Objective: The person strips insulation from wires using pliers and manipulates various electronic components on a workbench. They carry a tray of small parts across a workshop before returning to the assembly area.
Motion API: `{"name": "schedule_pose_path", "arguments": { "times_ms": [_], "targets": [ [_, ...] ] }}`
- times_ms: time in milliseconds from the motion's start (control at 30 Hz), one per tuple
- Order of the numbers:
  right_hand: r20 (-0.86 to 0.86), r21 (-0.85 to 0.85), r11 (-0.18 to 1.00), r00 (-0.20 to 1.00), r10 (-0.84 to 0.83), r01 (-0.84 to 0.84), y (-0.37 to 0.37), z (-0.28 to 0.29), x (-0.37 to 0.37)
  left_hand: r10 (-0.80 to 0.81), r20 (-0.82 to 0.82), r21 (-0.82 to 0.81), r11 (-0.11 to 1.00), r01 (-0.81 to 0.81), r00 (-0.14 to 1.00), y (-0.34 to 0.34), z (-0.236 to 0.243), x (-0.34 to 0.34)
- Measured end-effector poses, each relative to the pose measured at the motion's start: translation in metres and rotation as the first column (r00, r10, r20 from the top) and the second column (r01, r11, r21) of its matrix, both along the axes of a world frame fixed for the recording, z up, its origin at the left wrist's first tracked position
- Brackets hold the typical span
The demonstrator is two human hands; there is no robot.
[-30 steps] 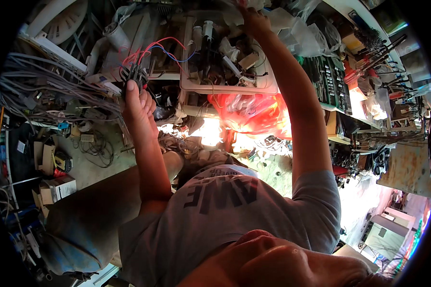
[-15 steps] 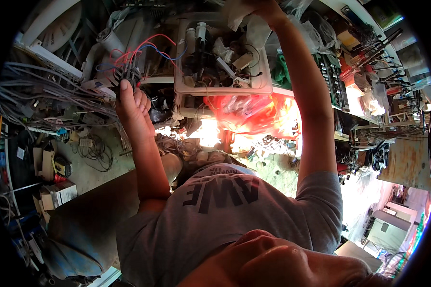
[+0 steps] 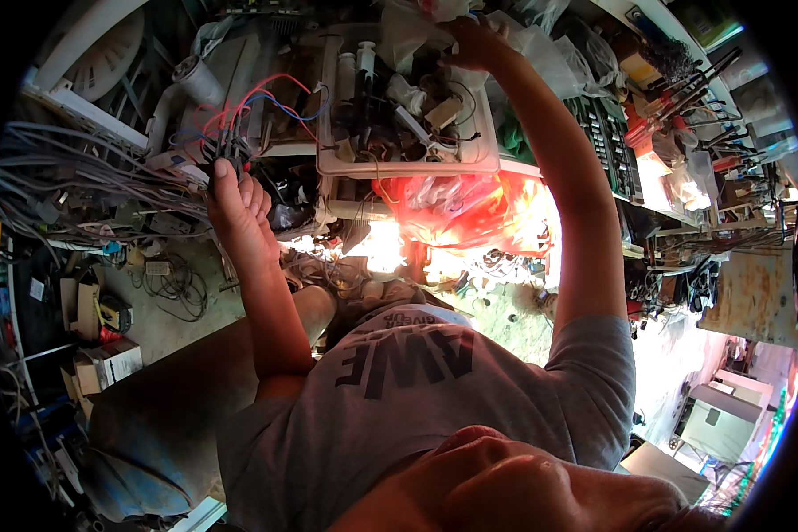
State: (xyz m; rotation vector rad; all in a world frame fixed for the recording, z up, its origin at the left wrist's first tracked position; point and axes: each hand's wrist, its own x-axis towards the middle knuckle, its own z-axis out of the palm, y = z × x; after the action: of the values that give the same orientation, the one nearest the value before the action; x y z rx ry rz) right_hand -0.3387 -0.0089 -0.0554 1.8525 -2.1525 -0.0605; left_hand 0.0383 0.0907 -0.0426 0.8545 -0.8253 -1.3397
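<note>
- The left hand (image 3: 241, 213) has its grip curled round a dark part (image 3: 228, 147), raised to the left of the plastic tray (image 3: 408, 169); red and blue wires (image 3: 262, 92) loop above it.
- The right hand (image 3: 477, 44) is beside clear plastic bags (image 3: 550, 66) (whether its grip holds anything, I cannot tell).
- A red bag (image 3: 457, 213) shows below the tray.

Worn on the person's head, the left one of two side-by-side wide fisheye cameras looks down, its upright picture holding the plastic tray (image 3: 408, 168) in the upper middle. It is closest to the person's own body, so the grey shirt (image 3: 417, 355) looms large below the smaller, farther tray, while its sweep reaches grey cables (image 3: 80, 168) left of the tray and a stained board (image 3: 754, 297) far to its right
</note>
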Motion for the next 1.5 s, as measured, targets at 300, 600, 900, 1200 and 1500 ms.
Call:
{"name": "schedule_pose_path", "arguments": {
  "times_ms": [300, 600, 900, 1200, 1500],
  "targets": [
    [0.183, 0.168, 0.977, 0.969, -0.164, 0.134, 0.009, 0.008, -0.073, -0.06, -0.02, -0.008, 0.998, 0.06, 0.998, -0.002, -0.005, -0.002],
    [0.29, -0.273, 0.961, 0.95, 0.115, -0.033, 0.033, 0.077, -0.045, -0.04, -0.007, -0.004, 0.999, 0.04, 0.999, 0.0, -0.004, -0.007],
    [0.119, -0.167, 0.981, 0.99, -0.078, 0.097, 0.014, 0.062, -0.03, -0.023, -0.005, -0.019, 1.0, 0.023, 1.0, 0.0, -0.006, 0.002],
    [-0.107, -0.309, 0.9, 0.952, 0.287, -0.306, 0.009, 0.002, -0.001, -0.017, -0.002, -0.013, 1.0, 0.017, 1.0, 0.002, -0.006, 0.005],
    [0.134, 0.148, 0.934, 0.942, 0.307, -0.325, 0.025, -0.05, 0.031, -0.002, -0.004, -0.008, 1.0, 0.002, 1.0, 0.0, -0.005, 0.011]
  ]
}}
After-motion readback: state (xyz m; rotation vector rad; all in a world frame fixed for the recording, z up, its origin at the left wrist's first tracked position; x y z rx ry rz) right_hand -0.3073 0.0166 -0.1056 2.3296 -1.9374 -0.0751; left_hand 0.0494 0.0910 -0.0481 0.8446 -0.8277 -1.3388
